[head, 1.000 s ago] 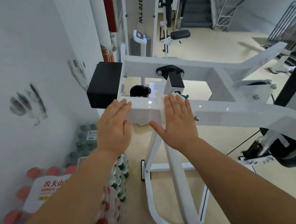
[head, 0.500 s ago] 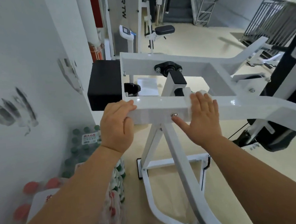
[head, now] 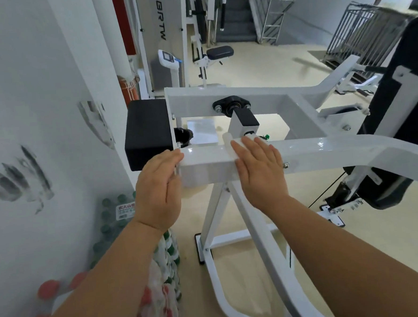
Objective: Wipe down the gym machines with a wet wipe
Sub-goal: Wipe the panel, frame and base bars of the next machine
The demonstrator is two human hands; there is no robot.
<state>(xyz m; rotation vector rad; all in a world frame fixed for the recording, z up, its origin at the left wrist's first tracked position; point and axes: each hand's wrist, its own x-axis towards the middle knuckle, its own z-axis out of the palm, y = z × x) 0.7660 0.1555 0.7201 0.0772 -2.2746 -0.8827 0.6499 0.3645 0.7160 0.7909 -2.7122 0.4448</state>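
Note:
A white steel gym machine frame [head: 330,151] crosses the middle of the view, with a black pad [head: 147,132] at its left end. My right hand [head: 260,172] lies flat with straight fingers on the near beam, pressing a white wet wipe [head: 229,140] whose edge shows above the fingertips. My left hand [head: 158,188] rests against the beam's left end just below the black pad, fingers straight and together.
A white wall [head: 41,119] with dark smudges stands close on the left. Shrink-wrapped packs of bottles [head: 113,213] sit on the floor by the wall. Another black-padded machine [head: 401,122] is at the right, more equipment and stairs [head: 233,12] behind.
My right hand slid the wipe right along the beam, then back left toward my left hand. The left hand's fingers have straightened against the beam's end.

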